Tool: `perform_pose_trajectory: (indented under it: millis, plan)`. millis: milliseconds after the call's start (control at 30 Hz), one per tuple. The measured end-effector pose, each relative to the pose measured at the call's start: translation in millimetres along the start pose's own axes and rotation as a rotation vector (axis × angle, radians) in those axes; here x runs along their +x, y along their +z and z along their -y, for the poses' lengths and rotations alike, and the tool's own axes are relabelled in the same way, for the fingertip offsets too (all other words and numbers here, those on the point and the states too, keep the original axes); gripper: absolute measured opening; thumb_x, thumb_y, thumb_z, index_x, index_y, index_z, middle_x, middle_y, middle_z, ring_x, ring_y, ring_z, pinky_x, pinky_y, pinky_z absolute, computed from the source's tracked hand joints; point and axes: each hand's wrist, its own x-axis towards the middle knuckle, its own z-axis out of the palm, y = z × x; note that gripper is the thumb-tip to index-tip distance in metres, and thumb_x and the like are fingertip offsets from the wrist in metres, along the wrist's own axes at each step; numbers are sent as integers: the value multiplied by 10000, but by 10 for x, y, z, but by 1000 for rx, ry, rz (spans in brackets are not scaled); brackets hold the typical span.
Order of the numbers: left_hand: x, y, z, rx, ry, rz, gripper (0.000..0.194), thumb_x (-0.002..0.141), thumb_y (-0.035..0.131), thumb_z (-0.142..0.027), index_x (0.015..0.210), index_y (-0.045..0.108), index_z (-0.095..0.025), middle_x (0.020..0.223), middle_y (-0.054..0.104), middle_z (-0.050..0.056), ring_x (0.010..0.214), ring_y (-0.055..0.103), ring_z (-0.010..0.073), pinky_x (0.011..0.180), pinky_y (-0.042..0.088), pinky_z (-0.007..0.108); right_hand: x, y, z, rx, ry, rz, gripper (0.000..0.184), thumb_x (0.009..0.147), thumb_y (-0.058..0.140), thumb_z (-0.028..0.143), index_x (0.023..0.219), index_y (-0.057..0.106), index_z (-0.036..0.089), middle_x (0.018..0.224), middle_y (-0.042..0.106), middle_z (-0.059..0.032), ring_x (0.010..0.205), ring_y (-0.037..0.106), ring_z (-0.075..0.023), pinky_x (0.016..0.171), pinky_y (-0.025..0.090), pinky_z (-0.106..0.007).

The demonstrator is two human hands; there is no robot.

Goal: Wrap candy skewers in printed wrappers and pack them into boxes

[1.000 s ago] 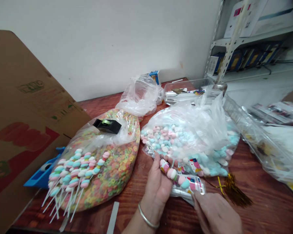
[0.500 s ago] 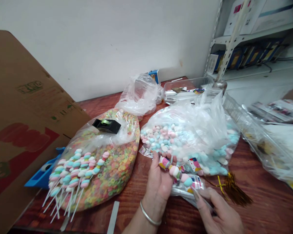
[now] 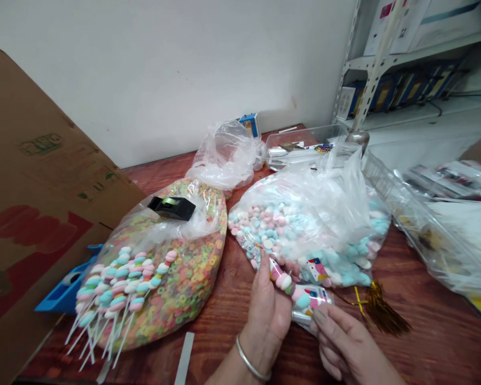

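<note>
My left hand (image 3: 266, 315), with a silver bangle (image 3: 250, 361) on its wrist, holds a pastel marshmallow skewer (image 3: 285, 282). The lower end of that skewer sits in a clear plastic sleeve (image 3: 308, 302) with a printed label. My right hand (image 3: 347, 342) pinches the sleeve's lower end. Just behind both hands lies a large clear bag of pink and blue marshmallows (image 3: 282, 230). To the left, several finished skewers (image 3: 120, 283) rest on a bag of fruit-ring cereal (image 3: 188, 272), and a black tape dispenser (image 3: 171, 208) sits on it.
A cardboard sheet (image 3: 36, 187) stands at the left over a blue plastic object (image 3: 66, 291). On the red-brown wooden table (image 3: 428, 331) are a gold tassel (image 3: 379, 310) and a clear plastic box (image 3: 304, 147). Metal shelving (image 3: 369, 69) rises behind.
The skewer now tilts more steeply in my left hand. My right hand has moved up and its fingers have closed on the sleeve's lower end.
</note>
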Motion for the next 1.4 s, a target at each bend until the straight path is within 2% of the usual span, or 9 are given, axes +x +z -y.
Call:
perform_pose_trajectory:
  millis: [100, 233, 367, 633, 733, 867, 1033, 1167, 1400]
  plan:
    - [12, -34, 22, 48, 28, -31, 201, 814, 673, -326, 786, 589, -145, 678, 595, 11, 593, 589, 118, 591, 534, 243, -16, -67, 41, -461, -438, -151, 234, 931, 513, 376, 809, 602, 196, 694, 576, 3, 562, 549, -118, 533, 458, -206]
    - [34, -53, 46, 61, 5, -55, 216, 798, 687, -343, 807, 596, -148, 699, 600, 20, 609, 597, 123, 627, 549, 249, -17, -184, 1, -1102, -1083, -304, 203, 875, 571, 145, 1066, 631, 181, 668, 636, -22, 591, 599, -170, 594, 464, -276]
    - [4, 3, 70, 72, -32, -103, 239, 804, 673, -374, 763, 586, -155, 670, 587, 20, 592, 595, 127, 590, 548, 244, 27, -186, -97, -1326, -1305, -366, 326, 859, 566, 94, 1178, 586, 153, 678, 674, -56, 565, 594, -192, 586, 445, -329]
    - [-59, -83, 169, 109, -133, 70, 241, 827, 648, -363, 832, 610, -125, 765, 623, 51, 686, 626, 147, 705, 562, 293, 68, -62, 28, -640, -598, -237, 242, 954, 469, 329, 837, 635, 196, 693, 654, 2, 593, 615, -138, 572, 506, -186]
    - [61, -87, 65, 102, -61, 89, 231, 838, 644, -315, 974, 620, -129, 918, 653, 83, 829, 652, 175, 804, 550, 327, 58, -72, 42, -521, -559, -243, 258, 930, 506, 365, 803, 640, 185, 737, 667, -6, 643, 630, -148, 596, 512, -184]
    - [162, -21, 27, 55, 18, 115, 152, 821, 670, -260, 920, 607, -163, 722, 573, -18, 622, 582, 99, 710, 551, 271, 72, -70, 11, -567, -614, -228, 185, 937, 485, 297, 926, 638, 194, 757, 668, -3, 668, 647, -147, 620, 518, -180]
    - [64, 5, 195, 51, -108, 134, 226, 839, 633, -361, 760, 570, -158, 650, 534, -7, 590, 555, 106, 656, 560, 264, 91, -60, -12, -730, -683, -255, 159, 945, 455, 266, 958, 604, 213, 695, 659, 10, 587, 648, -140, 656, 535, -199]
    - [92, -53, 158, 16, -98, 88, 190, 844, 634, -324, 932, 611, -158, 757, 603, 18, 694, 622, 130, 773, 562, 318, 78, -79, -19, -573, -567, -251, 232, 943, 462, 373, 876, 617, 214, 695, 647, -7, 627, 632, -160, 633, 521, -219]
    - [183, -58, 23, -16, -83, 66, 142, 823, 669, -278, 837, 611, -149, 648, 607, -18, 560, 610, 101, 778, 569, 325, 133, -57, -93, 285, 9, 106, 432, 858, 558, 600, 786, 564, 175, 411, 217, 150, 328, 122, -25, 328, 188, -144]
